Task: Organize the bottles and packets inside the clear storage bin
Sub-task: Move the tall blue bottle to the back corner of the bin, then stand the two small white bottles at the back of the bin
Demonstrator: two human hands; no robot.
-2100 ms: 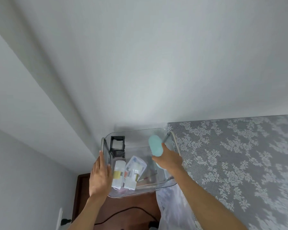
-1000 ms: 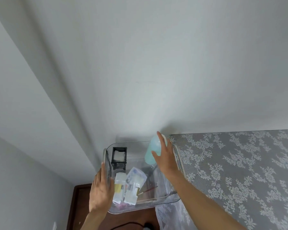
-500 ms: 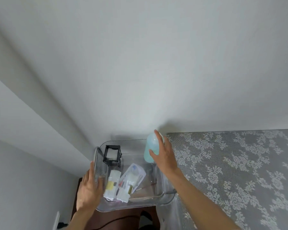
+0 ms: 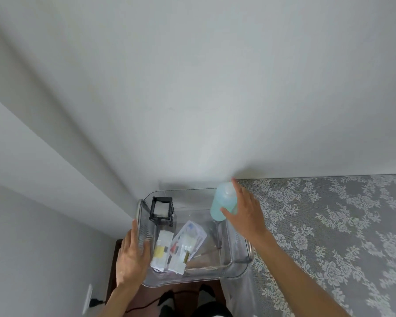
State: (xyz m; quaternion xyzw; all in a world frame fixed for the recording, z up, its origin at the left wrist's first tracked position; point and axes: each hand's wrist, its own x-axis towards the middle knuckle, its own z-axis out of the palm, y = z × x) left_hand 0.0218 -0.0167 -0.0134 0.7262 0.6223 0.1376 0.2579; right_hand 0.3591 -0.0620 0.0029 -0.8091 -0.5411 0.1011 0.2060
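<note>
Bottles and packets sit in the clear storage bin (image 4: 236, 268), and one pale blue bottle (image 4: 222, 202) is under the right hand (image 4: 245, 216). The fingers of this hand are spread and lie along the right side of the bottle, the thumb on the lower part of its front; the hand grips the bottle loosely. The bottle stands nearly upright in the far right corner of the bin, its top near the wall (image 4: 192, 88).

The left hand (image 4: 132, 259) is open and flat, fingers together, pressed against the outside of the left wall of the bin.

Inside the bin, two white packets (image 4: 176, 248) lie side by side on the near left part of the floor, the left one with a yellow patch, the right one tilted to the right. A black frame holder (image 4: 161, 210) stands in the far left corner. Thin sticks (image 4: 207, 251) lie on the floor, right of the packets.

The bin rests at the left edge of a grey lace cloth (image 4: 329, 236). Below it are dark wood and a black cable (image 4: 146, 304).
</note>
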